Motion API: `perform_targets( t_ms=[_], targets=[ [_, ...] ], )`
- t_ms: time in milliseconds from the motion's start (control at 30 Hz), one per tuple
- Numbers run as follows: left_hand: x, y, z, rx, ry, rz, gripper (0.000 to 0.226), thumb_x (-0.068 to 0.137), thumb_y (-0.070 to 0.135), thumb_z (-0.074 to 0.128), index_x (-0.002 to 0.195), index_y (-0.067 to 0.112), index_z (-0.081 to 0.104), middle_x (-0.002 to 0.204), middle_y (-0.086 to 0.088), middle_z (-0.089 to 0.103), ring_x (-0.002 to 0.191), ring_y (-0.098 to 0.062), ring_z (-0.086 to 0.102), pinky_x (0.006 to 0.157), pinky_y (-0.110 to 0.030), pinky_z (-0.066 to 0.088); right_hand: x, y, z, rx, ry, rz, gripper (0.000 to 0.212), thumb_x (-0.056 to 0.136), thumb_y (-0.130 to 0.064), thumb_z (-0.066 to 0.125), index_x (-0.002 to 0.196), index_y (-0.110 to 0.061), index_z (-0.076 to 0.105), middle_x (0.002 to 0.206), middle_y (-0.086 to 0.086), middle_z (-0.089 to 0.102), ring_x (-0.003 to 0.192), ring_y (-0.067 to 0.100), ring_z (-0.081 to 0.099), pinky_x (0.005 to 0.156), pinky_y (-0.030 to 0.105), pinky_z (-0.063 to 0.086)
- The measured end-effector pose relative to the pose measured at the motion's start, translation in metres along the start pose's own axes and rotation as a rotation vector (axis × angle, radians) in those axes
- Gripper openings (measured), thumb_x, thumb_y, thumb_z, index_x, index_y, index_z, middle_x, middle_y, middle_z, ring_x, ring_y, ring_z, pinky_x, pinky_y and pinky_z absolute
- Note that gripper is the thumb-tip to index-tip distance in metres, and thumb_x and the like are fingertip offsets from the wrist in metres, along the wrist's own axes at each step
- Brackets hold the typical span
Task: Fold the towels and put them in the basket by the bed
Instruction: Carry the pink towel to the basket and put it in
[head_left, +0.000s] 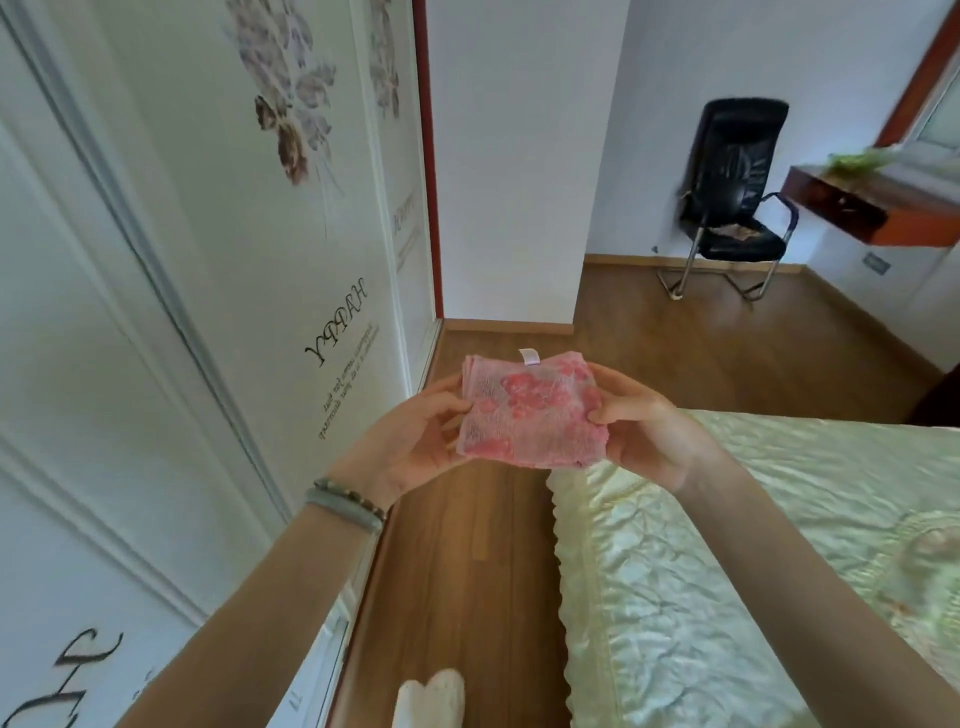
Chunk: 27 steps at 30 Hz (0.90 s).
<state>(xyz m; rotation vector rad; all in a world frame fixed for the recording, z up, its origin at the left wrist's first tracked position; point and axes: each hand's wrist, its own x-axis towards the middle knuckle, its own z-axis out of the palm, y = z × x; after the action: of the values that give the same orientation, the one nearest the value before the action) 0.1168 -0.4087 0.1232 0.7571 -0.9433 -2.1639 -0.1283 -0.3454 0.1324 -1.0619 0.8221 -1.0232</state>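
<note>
Down the whole left side, tall white wardrobe doors (156, 312) with flower prints and the word HAPPY. At the lower right, a bed (727, 571) under a pale green quilted cover with a scalloped edge. Between the two, a strip of brown wooden floor (467, 571), running on to the far wall. Far off at the upper right, a black chair (732, 197) on a metal frame. Just beside it, a reddish wooden shelf (852, 208) on the wall, with something green on top, too blurred to name.

In the middle, held up in the air above the floor and the near corner of the bed, touching neither: a pink towel (535, 415), folded into a small flat square. Gripped at its left edge by the left hand (415, 436), thumb on the near face, fingers curled behind. Pinched at its right edge by the right hand (644, 426) in the same way. Stretched flat between the two hands, slightly tilted.

On the left wrist, two bracelets (345, 504). On the towel's far edge, sticking up, a small white tag (529, 356).
</note>
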Motion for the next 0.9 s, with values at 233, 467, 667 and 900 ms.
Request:
perform_targets(
  t_ms=[233,467,667,900],
  targets=[
    [0.122,0.057,-0.029,0.061,-0.097,-0.010,0.032,0.085,0.000,0.056,0.110,0.014,0.070,0.102,-0.011,0.046,0.092,-0.022,0.036,0.064,-0.024,0.052,0.101,-0.023,-0.067,-0.005,0.045,-0.030,0.059,0.076,-0.001,0.053,0.133,-0.006,0.044,0.123,0.018,0.040,0.110,0.038,0.036,0.097,0.057,0.026],
    [0.243,0.134,-0.046,0.104,-0.169,-0.025,0.035,0.087,-0.001,0.052,0.118,0.010,0.064,0.082,-0.005,0.052,0.065,-0.012,0.046,0.061,-0.025,0.055,0.205,-0.069,-0.124,0.017,0.097,-0.063,0.061,0.077,0.001,0.048,0.136,-0.009,0.042,0.134,0.024,0.042,0.119,0.040,0.045,0.101,0.053,0.039],
    [0.337,0.174,-0.065,0.072,-0.230,-0.081,0.042,0.084,0.002,0.059,0.126,0.008,0.057,0.107,-0.011,0.049,0.087,-0.019,0.048,0.077,-0.031,0.052,0.271,-0.091,-0.170,0.010,0.128,-0.074,0.060,0.075,0.002,0.046,0.135,-0.008,0.044,0.127,0.018,0.049,0.114,0.035,0.051,0.094,0.045,0.046],
    [0.448,0.198,-0.078,0.021,-0.228,-0.129,0.044,0.084,-0.001,0.057,0.128,0.008,0.055,0.103,-0.011,0.054,0.083,-0.017,0.057,0.066,-0.030,0.057,0.346,-0.102,-0.248,0.047,0.184,-0.068,0.060,0.076,0.002,0.047,0.135,-0.008,0.044,0.128,0.018,0.049,0.114,0.035,0.052,0.092,0.044,0.050]
  ],
)
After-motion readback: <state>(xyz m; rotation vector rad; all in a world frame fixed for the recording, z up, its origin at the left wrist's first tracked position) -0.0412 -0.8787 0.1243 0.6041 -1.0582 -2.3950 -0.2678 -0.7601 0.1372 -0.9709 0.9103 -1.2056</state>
